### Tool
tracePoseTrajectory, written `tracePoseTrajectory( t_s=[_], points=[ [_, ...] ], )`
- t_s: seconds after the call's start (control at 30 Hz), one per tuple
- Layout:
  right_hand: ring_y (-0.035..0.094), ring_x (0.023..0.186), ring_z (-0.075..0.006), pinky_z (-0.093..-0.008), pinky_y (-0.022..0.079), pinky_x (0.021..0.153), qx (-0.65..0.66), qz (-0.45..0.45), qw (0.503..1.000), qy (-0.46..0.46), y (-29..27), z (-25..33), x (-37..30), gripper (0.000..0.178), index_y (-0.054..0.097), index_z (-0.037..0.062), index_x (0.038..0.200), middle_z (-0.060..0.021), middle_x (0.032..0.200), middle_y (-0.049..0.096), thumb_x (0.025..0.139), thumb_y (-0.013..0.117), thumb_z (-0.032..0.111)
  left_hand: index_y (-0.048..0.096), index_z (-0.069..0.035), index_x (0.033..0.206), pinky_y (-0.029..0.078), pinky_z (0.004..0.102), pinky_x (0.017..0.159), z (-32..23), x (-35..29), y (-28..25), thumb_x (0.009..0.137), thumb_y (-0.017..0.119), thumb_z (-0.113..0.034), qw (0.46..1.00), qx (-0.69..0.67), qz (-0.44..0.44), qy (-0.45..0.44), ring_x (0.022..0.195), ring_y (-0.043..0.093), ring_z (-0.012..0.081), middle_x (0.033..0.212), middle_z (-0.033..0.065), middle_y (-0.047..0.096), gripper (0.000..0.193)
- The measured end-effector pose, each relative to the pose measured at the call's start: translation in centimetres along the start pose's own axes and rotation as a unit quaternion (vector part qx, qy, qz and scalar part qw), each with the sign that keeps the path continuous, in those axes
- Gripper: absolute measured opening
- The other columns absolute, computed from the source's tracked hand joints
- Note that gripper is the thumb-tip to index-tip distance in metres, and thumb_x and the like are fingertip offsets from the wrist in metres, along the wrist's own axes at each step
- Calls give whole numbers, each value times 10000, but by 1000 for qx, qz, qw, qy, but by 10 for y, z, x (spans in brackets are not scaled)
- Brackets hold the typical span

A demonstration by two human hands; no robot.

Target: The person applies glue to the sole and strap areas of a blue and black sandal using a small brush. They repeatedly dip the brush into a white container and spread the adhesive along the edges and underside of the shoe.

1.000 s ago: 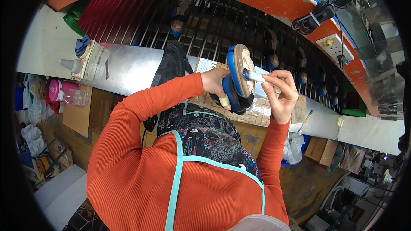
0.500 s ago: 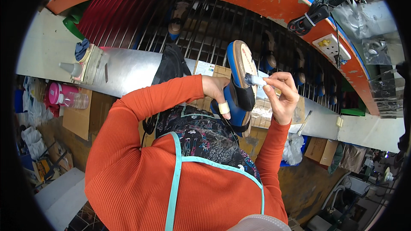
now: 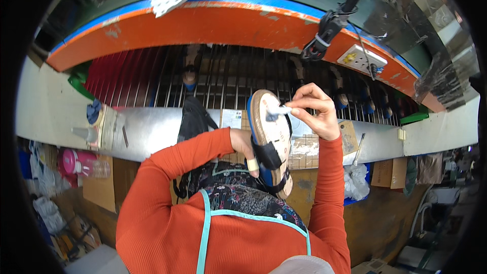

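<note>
Covering the person's front, on the near side of the metal ledge (image 3: 160, 134), is a dark patterned apron (image 3: 243, 198). Left hand (image 3: 242, 146): closed around the left edge of a sandal (image 3: 268, 134), with the wrapped thumb on the near face; the other fingers are hidden behind it. The sandal is held upright above the ledge's near edge, its tan insole exposed and black straps across its lower half. Right hand (image 3: 315, 111): narrow pinch, thumb and forefinger closed on a small white applicator (image 3: 286, 109). The dark applicator tip is at the upper insole; blur prevents confirming contact.

Lying on the ledge behind the sandal is a grid-marked board (image 3: 306, 145). A black fabric item (image 3: 194, 120) rests on the ledge, left of the board; a thin tool (image 3: 359, 147) lies to the board's right. Beyond the ledge are metal rods (image 3: 219, 91) and further sandals (image 3: 342, 99). Farther beyond the ledge, an orange beam (image 3: 213, 26) carries a white socket panel (image 3: 361, 58).
</note>
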State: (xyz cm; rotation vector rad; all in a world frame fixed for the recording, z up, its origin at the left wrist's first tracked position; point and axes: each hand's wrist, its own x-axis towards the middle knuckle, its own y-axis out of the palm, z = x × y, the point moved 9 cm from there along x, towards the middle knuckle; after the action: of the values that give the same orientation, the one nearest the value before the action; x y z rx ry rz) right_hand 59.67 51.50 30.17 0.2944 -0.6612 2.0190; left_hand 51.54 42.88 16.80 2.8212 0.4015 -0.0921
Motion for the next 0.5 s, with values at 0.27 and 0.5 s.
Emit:
tracePoseTrajectory(
  t_s=[0.27,0.5],
  points=[
    [597,847,-183,-280,508,705,-204,-80,976,2,1,2,-77,216,768,83,902,-77,902,624,697,786,18,548,-50,1289,358,397,1074,18,-15,-35,493,964,-234,983,118,-90,112,1219,487,252,1290,114,569,917],
    [634,820,-160,-271,510,735,29,-298,905,302,-32,-106,-235,128,733,-9,912,-77,892,655,795,736,41,404,-8,1378,444,384,1003,-39,-83,-49,614,905,-315,892,114,-255,354,1147,557,246,1322,145,532,964]
  ],
)
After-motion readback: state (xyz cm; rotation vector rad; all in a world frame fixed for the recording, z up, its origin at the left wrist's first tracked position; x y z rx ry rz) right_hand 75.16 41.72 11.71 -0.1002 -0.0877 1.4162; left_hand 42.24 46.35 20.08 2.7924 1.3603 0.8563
